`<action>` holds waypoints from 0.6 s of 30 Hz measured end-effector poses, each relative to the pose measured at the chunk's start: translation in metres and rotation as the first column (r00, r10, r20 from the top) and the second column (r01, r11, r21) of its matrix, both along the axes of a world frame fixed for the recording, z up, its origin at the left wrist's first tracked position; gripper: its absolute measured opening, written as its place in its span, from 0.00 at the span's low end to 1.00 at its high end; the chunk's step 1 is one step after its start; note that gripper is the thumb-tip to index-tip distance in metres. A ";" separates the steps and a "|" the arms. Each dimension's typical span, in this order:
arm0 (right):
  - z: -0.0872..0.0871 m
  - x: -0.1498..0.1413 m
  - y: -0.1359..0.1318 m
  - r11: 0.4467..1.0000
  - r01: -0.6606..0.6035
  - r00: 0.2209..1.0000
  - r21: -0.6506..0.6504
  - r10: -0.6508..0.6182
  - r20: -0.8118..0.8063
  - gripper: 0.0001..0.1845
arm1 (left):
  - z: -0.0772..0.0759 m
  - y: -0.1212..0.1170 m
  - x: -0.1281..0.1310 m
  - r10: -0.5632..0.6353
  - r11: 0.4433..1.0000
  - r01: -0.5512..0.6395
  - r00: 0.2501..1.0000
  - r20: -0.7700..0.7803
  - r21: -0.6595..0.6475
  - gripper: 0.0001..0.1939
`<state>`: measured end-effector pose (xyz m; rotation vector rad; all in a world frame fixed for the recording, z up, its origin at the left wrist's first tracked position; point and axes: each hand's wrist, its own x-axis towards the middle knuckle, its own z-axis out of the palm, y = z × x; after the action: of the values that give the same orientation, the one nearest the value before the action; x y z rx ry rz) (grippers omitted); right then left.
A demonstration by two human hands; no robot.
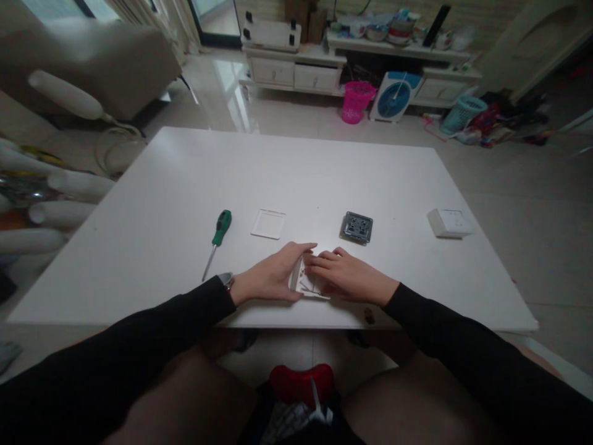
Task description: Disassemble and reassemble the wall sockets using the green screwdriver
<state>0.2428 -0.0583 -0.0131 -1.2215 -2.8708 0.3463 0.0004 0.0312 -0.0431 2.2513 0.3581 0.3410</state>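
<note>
Both my hands rest on a white plastic socket part (306, 283) near the front edge of the white table (287, 173). My left hand (273, 275) curls around its left side, fingers closed on it. My right hand (345, 276) lies over its right side, fingers pressed on it. A grey socket module (356, 228) lies just beyond my right hand. A thin white frame plate (268, 224) lies beyond my left hand. A green-handled screwdriver (217, 240) lies further left.
A complete white socket (448, 222) sits near the table's right edge. Behind the table stand a low white cabinet (296, 68), a pink basket (356, 101), a blue fan (396, 97) and a teal basket (462, 113). A sofa (102, 68) is at the back left.
</note>
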 end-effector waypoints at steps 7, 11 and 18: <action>-0.004 -0.011 -0.001 0.994 0.008 0.996 0.109 -0.018 0.090 0.07 | -0.001 0.000 0.001 0.000 1.000 0.000 1.000 -0.014 0.004 0.55; -0.006 -0.010 0.000 0.988 -0.021 0.994 0.151 0.004 0.107 0.02 | -0.001 -0.001 0.000 0.016 1.000 -0.016 0.999 -0.029 0.019 0.55; 0.003 0.000 0.005 0.992 -0.004 1.000 0.124 0.001 0.030 0.05 | -0.002 0.001 -0.001 0.013 0.998 -0.011 0.999 -0.034 0.056 0.53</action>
<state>0.2424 -0.0532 -0.0096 -1.2119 -2.8688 0.1481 -0.0009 0.0324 -0.0452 2.3124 0.3849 0.3232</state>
